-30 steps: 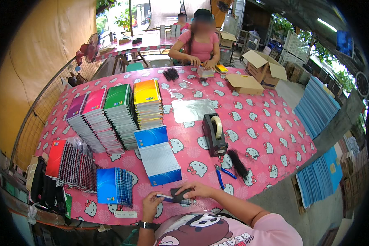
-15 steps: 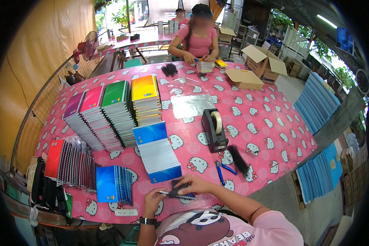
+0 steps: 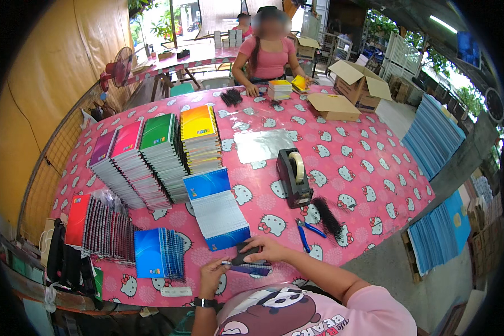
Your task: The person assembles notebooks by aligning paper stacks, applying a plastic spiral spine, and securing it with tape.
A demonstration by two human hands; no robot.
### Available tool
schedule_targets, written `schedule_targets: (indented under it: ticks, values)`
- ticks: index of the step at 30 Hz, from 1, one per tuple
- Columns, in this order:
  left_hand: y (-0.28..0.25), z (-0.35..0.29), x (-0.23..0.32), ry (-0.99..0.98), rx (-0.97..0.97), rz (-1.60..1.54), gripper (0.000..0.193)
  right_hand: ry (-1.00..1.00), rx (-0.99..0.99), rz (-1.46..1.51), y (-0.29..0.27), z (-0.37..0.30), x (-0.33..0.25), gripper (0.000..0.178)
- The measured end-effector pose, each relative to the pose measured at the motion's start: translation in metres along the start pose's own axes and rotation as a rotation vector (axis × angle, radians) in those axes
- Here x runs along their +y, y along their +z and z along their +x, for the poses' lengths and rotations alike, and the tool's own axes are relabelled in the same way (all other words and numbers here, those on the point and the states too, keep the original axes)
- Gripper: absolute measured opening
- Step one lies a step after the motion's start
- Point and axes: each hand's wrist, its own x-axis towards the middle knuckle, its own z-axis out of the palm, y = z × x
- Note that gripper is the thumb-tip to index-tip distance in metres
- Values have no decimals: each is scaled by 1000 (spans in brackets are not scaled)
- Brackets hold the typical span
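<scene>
At the near table edge my left hand point(image 3: 211, 276) is closed on the left end of a small dark blue notebook point(image 3: 256, 270). A pale strip shows near its fingertips. My right hand point(image 3: 266, 250) is closed round a dark grey block point(image 3: 244, 256), which rests on or just over the notebook; its exact kind is unclear. Just beyond lies a stack of loose white pages with blue covers point(image 3: 217, 211). Blue spiral notebooks point(image 3: 154, 252) lie overlapped to the left. Blue-handled cutters point(image 3: 309, 232) and black coils point(image 3: 327, 219) lie right of my hands.
Tall notebook stacks in purple, pink, green and yellow point(image 3: 197, 126) stand behind red notebooks point(image 3: 83, 221). A black tape dispenser point(image 3: 293, 182) and clear plastic sheets point(image 3: 261, 145) occupy the middle. Across the table a co-worker point(image 3: 269, 56) handles yellow notebooks beside open cartons point(image 3: 361, 87).
The dark block has tilted in my right hand, and more of the notebook's blue cover shows beneath it. Across the table, the co-worker's hands have moved apart, one now at a yellow notebook.
</scene>
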Motion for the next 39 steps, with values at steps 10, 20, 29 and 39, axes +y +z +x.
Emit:
schedule_targets:
  ticks: [10,20,29,39]
  values:
    - [2,4,22,42,-89,-4,22,8,374,-685,-46,-69,36,59]
    - [45,-2,86,372,-76,238,19,-290,314,-266,10,-34,-71,39]
    - [46,-17,93,221,72,-179,20,-350,380,-209,22,-16,-81,32]
    - [47,-12,87,242,55,-142,17,-174,366,30,27,-17,-71,32]
